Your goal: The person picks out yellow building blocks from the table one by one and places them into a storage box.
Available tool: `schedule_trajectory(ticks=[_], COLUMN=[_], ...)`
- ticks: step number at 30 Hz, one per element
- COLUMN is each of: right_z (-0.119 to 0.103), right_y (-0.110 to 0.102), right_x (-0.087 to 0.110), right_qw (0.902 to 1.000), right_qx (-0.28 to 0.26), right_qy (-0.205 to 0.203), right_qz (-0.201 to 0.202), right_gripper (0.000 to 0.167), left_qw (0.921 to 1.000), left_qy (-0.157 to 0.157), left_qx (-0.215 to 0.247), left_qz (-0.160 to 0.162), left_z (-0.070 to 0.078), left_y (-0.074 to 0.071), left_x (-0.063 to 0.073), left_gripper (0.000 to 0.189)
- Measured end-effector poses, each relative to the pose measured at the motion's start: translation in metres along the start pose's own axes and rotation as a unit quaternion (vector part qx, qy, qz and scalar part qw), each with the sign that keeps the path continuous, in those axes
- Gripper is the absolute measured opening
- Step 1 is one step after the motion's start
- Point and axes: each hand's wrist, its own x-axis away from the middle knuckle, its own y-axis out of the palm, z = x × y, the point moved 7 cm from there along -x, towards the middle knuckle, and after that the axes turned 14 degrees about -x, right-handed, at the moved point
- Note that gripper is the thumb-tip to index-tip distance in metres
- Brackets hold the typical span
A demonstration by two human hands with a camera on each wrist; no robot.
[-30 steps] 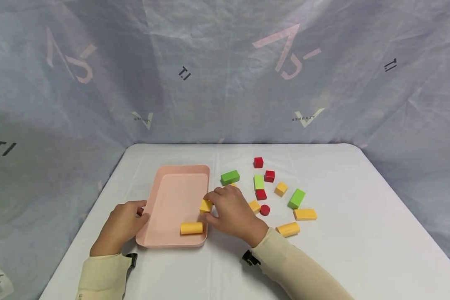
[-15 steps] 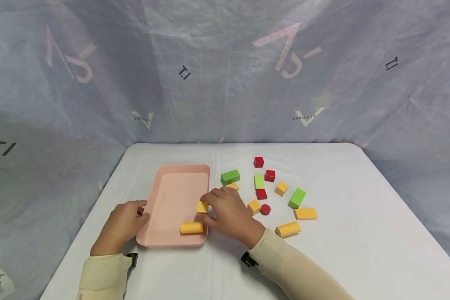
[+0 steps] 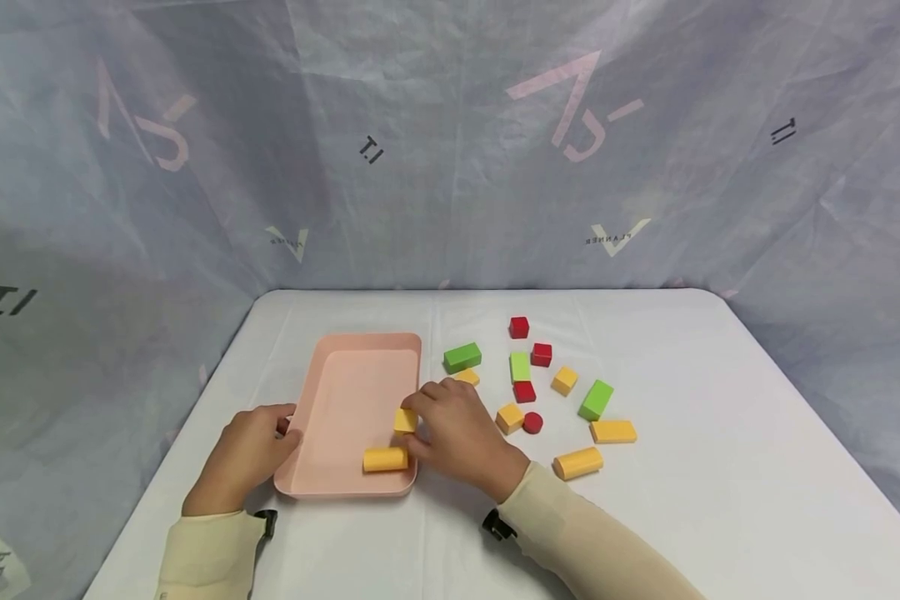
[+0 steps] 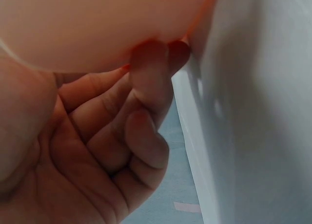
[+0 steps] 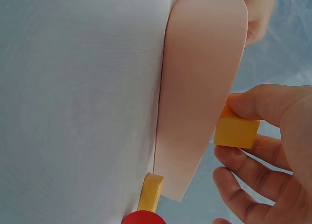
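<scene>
The pink tray point(image 3: 360, 392) lies on the left half of the white table. My left hand point(image 3: 243, 454) grips its left rim; in the left wrist view, curled fingers point(image 4: 151, 83) reach up against the tray's outer wall. My right hand point(image 3: 461, 433) pinches a yellow block point(image 3: 405, 421) between thumb and fingers, just inside the tray's right rim. In the right wrist view this block shows at the rim's level, with the thumb point(image 5: 258, 102) on one side. A yellow half-round block point(image 3: 385, 459) lies in the tray's near right corner.
Right of the tray lie scattered blocks: a green block point(image 3: 462, 357), a light green one point(image 3: 520, 367), red cubes point(image 3: 519, 327), a red disc point(image 3: 532, 422), yellow cubes point(image 3: 510, 418), a flat yellow block point(image 3: 613, 431) and another half-round one point(image 3: 578, 462). A grey cloth point(image 3: 450, 150) hangs behind the table.
My right hand has moved slightly left, carrying the yellow block from the tray's right rim to over its inside. My left hand has stayed on the left rim.
</scene>
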Motion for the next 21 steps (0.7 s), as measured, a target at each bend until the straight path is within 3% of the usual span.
schedule_trajectory(ticks=[21], right_z=[0.0043], right_y=[0.0078], right_x=[0.0017], right_qw=[0.9997], right_qx=[-0.003], right_qy=[0.016], right_qz=[-0.018], right_gripper=[0.027], left_qw=[1.0], left_qy=[0.0], left_qx=[0.0], left_qz=[0.004], left_z=[0.0006], left_y=[0.0014], left_x=[0.0002], left_gripper=[0.038])
